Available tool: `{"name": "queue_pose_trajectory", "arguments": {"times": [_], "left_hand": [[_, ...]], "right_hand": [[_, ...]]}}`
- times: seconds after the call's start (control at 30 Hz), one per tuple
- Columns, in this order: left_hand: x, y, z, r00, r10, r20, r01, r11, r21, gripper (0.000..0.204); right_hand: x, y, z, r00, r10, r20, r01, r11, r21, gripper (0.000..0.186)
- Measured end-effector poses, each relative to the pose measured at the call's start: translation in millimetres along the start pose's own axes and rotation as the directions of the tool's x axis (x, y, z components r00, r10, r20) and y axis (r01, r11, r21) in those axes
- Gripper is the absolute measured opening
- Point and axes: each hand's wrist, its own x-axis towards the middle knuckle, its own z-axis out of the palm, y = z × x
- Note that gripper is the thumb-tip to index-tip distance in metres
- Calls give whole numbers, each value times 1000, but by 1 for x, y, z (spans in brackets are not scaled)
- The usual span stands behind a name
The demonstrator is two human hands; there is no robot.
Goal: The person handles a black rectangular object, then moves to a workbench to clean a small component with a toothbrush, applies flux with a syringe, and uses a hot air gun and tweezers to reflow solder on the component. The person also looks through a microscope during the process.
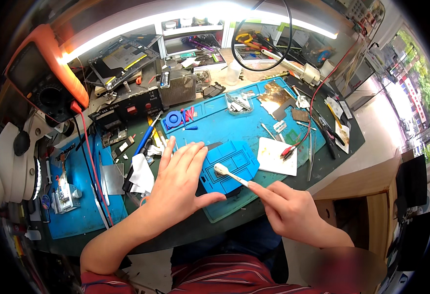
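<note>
A small blue work pad [239,154] with moulded recesses lies near the mat's front, with something dark partly showing beneath it. My left hand [179,188] rests over its left side, fingers extended and thumb out. My right hand [288,208] grips a white toothbrush-like brush [232,174], its bristle head at the middle of the blue pad. Just right of the pad is a white paper square [276,161] with red and black clip leads on it.
An orange multimeter [38,73], microscope [16,161] and second blue mat [82,215] occupy the left. Behind are a metal-cased device [131,105], parts box [239,102] and hanging cable loop [261,68]. Pliers [330,132] lie right; a wooden cabinet [357,196] stands beyond the desk edge.
</note>
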Motion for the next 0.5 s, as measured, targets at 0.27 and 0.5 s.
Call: {"name": "queue_pose_trajectory", "arguments": {"times": [0.27, 0.5], "left_hand": [[2, 1, -1, 1000, 12, 11, -12, 1000, -4, 97], [-2, -1, -2, 1000, -6, 15, 6, 1000, 3, 97]], "right_hand": [[5, -3, -1, 1000, -22, -12, 22, 1000, 20, 49], [2, -3, -11, 1000, 24, 18, -25, 999, 34, 52]]}}
